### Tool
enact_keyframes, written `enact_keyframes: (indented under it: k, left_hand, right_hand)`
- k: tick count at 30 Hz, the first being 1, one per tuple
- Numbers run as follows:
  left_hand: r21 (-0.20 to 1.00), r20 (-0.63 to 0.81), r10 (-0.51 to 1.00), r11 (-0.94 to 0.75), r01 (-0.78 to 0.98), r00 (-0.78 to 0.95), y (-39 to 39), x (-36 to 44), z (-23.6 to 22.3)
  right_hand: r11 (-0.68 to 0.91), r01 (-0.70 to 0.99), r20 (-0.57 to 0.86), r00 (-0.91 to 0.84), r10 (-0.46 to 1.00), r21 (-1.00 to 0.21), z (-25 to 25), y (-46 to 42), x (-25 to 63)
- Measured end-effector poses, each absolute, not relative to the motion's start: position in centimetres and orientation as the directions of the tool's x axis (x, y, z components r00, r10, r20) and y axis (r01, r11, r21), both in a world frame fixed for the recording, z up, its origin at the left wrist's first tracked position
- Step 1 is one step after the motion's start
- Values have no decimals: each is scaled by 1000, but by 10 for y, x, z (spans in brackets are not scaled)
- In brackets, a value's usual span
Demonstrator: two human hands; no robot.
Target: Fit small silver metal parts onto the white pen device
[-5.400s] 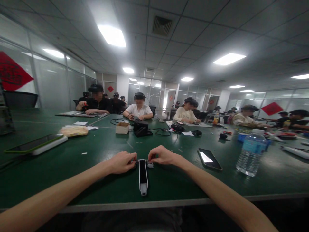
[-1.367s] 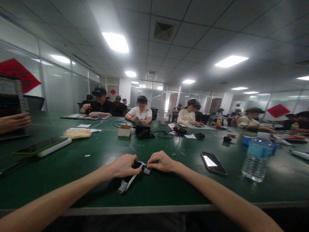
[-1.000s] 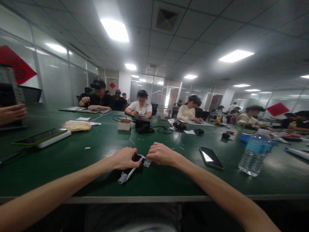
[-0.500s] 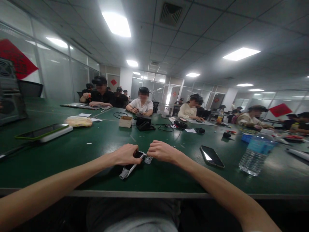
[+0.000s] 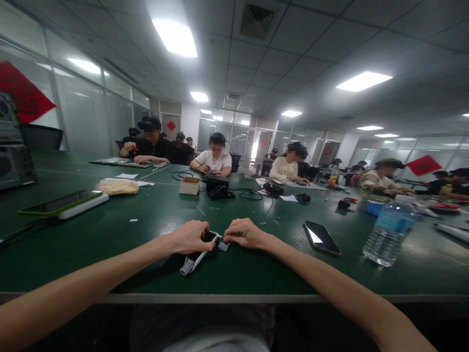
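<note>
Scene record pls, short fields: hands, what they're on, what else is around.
left hand: holds a black-and-white device
right hand: pinches a small grey part at the device's end
surface: green workbench
nearby: phone and water bottle, both to the right
across bench: person in white shirt, cardboard box
</note>
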State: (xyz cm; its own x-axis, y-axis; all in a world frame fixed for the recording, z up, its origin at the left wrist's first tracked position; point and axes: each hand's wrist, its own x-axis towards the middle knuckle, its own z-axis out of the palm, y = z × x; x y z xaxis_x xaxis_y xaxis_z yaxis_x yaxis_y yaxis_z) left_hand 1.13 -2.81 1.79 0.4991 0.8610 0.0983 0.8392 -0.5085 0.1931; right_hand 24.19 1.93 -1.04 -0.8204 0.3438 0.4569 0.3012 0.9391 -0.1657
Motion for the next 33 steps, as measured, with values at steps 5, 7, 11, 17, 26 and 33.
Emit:
enact_keyframes:
  k: [5, 7, 11, 17, 26, 33]
  left_hand:
    - [220, 89, 863, -504, 835, 497, -30, 11, 20]
    - [209, 97, 865, -501, 840, 492, -31, 10, 20]
    - [202, 91, 870, -493, 846, 485, -32, 11, 22]
    - [151, 91, 867, -498, 854, 489, -34, 12, 24]
    - [156, 88, 835, -550, 821, 543, -29, 6, 20]
    - [193, 82, 742, -667, 719, 666, -18, -7, 21]
  right_hand:
    - [846, 299, 460, -734, 500, -442, -17, 20, 239]
    - [811, 311, 443, -712, 544, -495, -19, 20, 238]
    - [777, 312, 429, -693, 580, -546, -20, 20, 237]
    - [733, 328, 372, -697, 613, -596, -20, 19, 237]
    - [655, 298, 316, -692, 649, -694, -21, 16, 235]
    - [715, 289, 346, -721, 600, -637, -15, 1, 226]
